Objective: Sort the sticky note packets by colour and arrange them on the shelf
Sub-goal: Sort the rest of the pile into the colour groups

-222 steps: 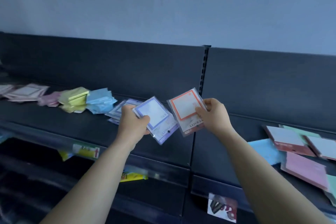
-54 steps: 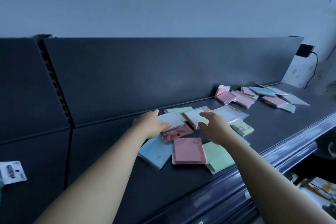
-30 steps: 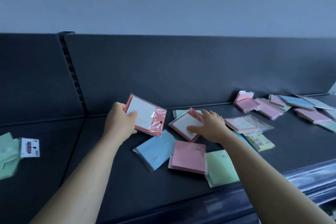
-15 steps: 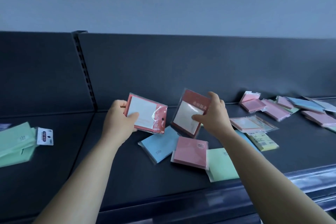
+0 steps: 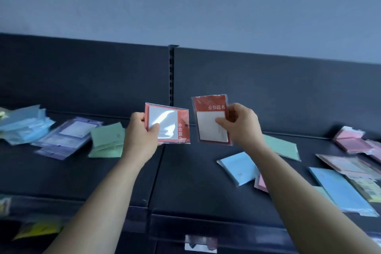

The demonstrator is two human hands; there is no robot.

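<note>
Where half a second before the view had faced the right stretch of the shelf (image 5: 185, 181), it had swung left, so that the slotted post (image 5: 171, 74) stood at twelve o'clock of the hands rather than off at ten. At nine o'clock of the view a heap of blue packets (image 5: 24, 128) had come into sight. Purple packets (image 5: 66, 138) lay just beside it toward three o'clock and a green packet (image 5: 108, 140) next, all flat on the shelf.

The left hand (image 5: 140, 136) kept its grip on the first red packet (image 5: 171, 123), thumb on the white window and fingers curled behind the left edge. That packet hung sideways as before, its red band at three o'clock.

The second red packet (image 5: 210, 121) had changed more. Tilted and low over the shelf earlier, it was now upright and level with the first, red band at twelve o'clock. The right hand (image 5: 241, 123) pinched it at its right edge between thumb and curled fingers. The two packets hung side by side, apart, before the dark back panel (image 5: 268, 88).

At five o'clock of the right hand a light blue packet (image 5: 237, 168) lay flat, and a second green packet (image 5: 282, 146) showed past the forearm. At three o'clock of the view pink packets (image 5: 348, 140) lay near the back.
</note>
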